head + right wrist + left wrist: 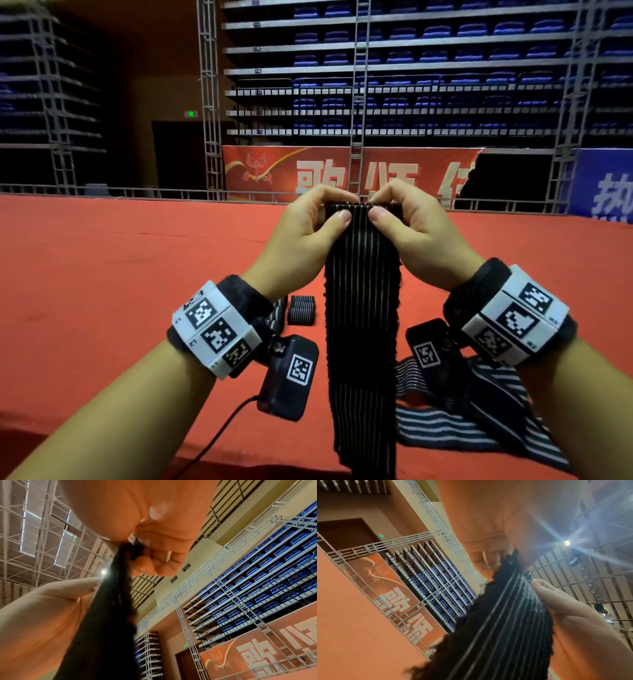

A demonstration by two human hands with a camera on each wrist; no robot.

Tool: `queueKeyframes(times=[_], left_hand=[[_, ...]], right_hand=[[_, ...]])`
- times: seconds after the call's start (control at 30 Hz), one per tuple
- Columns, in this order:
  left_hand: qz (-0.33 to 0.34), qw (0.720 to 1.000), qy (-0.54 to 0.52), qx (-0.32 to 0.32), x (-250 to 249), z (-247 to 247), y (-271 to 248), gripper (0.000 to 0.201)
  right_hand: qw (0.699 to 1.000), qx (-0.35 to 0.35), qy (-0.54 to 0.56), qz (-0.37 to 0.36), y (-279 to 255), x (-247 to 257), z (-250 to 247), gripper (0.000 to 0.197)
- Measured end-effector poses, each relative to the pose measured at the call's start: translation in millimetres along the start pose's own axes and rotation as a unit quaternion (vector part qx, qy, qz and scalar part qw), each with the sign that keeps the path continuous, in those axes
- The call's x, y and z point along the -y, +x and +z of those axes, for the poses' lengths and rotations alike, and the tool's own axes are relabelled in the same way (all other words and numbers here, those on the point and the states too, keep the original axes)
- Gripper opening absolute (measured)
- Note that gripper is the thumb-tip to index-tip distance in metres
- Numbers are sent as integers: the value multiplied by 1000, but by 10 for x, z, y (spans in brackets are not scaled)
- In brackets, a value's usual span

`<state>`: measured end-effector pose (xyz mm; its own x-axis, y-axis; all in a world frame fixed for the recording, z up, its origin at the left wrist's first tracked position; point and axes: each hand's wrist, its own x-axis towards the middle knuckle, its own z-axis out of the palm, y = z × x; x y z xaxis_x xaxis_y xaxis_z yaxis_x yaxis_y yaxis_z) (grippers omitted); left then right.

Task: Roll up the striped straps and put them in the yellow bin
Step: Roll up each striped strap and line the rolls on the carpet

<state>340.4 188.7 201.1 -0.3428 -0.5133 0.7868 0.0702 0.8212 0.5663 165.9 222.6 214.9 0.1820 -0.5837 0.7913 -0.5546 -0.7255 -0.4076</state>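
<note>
Nearest us hangs the long black elastic strap with thin pale stripes (pixel 361 325), held up over the red table (pixel 102 274). Our left hand (pixel 301 233) and right hand (pixel 416 229) pinch its top edge. It looks soft and light. No label readable.

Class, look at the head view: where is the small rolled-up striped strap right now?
The small rolled black-and-white striped strap lies on the red cloth table, left of centre, just beyond the left hand's wristband and left of the long hanging black striped strap.
</note>
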Motion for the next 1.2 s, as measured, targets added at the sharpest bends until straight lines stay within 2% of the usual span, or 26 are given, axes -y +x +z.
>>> queueKeyframes(times=[0.27,0.33,0.47,0.57,0.63,0.77,0.83,1.0,1.2], left_hand=[[-3,1000,-15,19,-88,-57,-40,10],[-4,999,-20,28,-101,-68,-43,3],[-8,1000,-22,19,-118,-68,-32,8],[-3,999,-29,17,-126,-69,-26,3],[1,999,-29,15,-111,-76,-30,7],[14,1000,-19,2,-81,-93,-46,11],[9,1000,-24,-2,-65,-99,-53,14],[-20,998,-60,-28,-43,-107,-14,11],[-4,998,-44,-35,-44,-149,-2,8]], right_hand=[[996,38,75,7,-44,118,0,7],[996,33,82,-1,-45,144,0,6],[996,26,80,-6,-47,174,28,6],[996,25,90,2,-44,185,57,5],[994,22,110,13,-35,179,61,10],[996,31,77,35,15,151,57,12],[997,44,52,36,40,121,35,6],[1000,13,-18,-13,84,157,46,8],[999,21,-31,-34,97,205,59,10]])
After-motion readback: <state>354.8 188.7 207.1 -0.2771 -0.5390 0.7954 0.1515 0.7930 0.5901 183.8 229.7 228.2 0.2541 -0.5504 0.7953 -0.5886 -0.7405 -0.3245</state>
